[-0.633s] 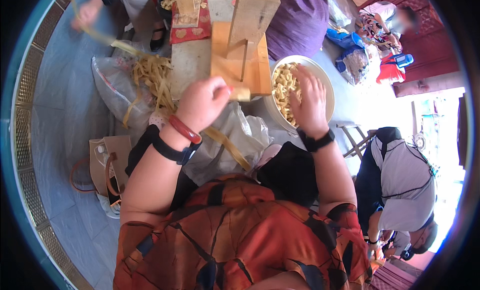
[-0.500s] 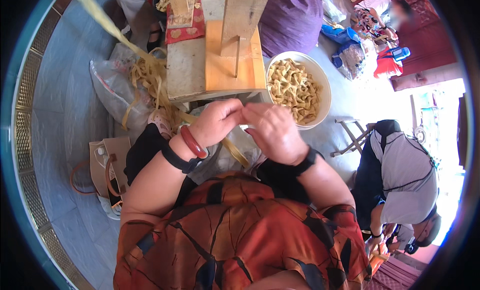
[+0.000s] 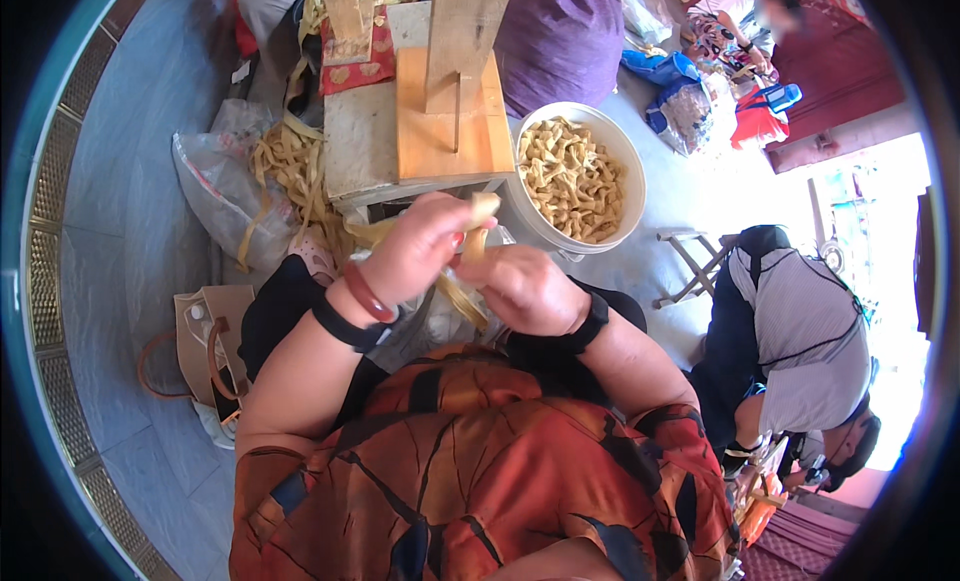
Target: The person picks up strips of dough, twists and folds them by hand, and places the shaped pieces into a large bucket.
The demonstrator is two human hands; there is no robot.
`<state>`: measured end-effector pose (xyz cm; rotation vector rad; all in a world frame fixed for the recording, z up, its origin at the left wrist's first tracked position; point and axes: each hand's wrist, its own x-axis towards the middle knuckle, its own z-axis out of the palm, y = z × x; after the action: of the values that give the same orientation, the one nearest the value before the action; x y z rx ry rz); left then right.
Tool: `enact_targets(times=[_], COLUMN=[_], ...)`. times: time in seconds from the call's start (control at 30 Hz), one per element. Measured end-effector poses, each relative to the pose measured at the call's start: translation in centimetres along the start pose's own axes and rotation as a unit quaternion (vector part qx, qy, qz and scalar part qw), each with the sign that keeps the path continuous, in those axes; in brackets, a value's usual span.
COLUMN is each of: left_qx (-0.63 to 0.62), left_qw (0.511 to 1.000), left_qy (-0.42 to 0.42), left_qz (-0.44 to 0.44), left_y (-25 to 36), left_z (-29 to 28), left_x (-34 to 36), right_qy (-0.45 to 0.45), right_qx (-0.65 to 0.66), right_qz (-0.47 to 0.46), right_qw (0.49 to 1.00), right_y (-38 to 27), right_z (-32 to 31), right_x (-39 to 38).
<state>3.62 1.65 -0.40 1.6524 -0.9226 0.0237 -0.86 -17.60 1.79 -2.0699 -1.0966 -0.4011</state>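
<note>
The worn, pale surface [image 3: 360, 141] carries an orange-brown wooden baseboard [image 3: 425, 156] at its near right edge and a red patterned cloth [image 3: 375, 73] farther back. On the grey tiled floor [image 3: 130, 311] stand a white bucket [image 3: 632, 213], tan handbag [image 3: 193, 336] and folding stool [image 3: 696, 271].

A folding stool [image 3: 690, 266] stood with crossed legs on the blue-grey tiled floor [image 3: 110, 351]. Just right of the stool was a co-worker [image 3: 810, 331] in a pale grey shirt and dark trousers. Well to the stool's left sat a brown-handled tan handbag [image 3: 188, 331], and farther left ran a brass-coloured patterned strip [image 3: 45, 261]. Beyond the stool lay a red bag [image 3: 755, 129], a filled clear plastic bag [image 3: 680, 116] and a blue bag [image 3: 660, 68]. Farther beyond the stool, a person [image 3: 718, 29] in patterned clothing was near a dark red curtain [image 3: 845, 66].
</note>
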Motion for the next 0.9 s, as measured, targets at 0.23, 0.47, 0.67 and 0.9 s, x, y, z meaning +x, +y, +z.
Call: enact_targets(times=[0.23, 0.47, 0.67, 0.9], left_qx=[-0.265, 0.01, 0.171, -0.415], left_qw=[0.901, 0.994, 0.978, 0.855], left_qy=[-0.245, -0.037, 0.084, 0.056], left_qz=[-0.242, -0.105, -0.081, -0.306], left_y=[-1.9, 0.1, -0.3, -1.0], left_z=[0.7, 1.2, 1.2, 0.9], left_x=[-1.2, -0.7, -0.8, -0.8], right_qy=[0.009, 0.074, 0.026, 0.052], right_qx=[-0.065, 0.607, 0.237, 0.073], right_qz=[0.07, 0.505, 0.359, 0.334], right_qw=[0.995, 0.609, 0.903, 0.938], right_y=[1.2, 4.4, 0.9, 2.1], right_z=[0.4, 1.8, 1.2, 1.3], right_x=[-0.8, -1.2, 1.1, 0.4])
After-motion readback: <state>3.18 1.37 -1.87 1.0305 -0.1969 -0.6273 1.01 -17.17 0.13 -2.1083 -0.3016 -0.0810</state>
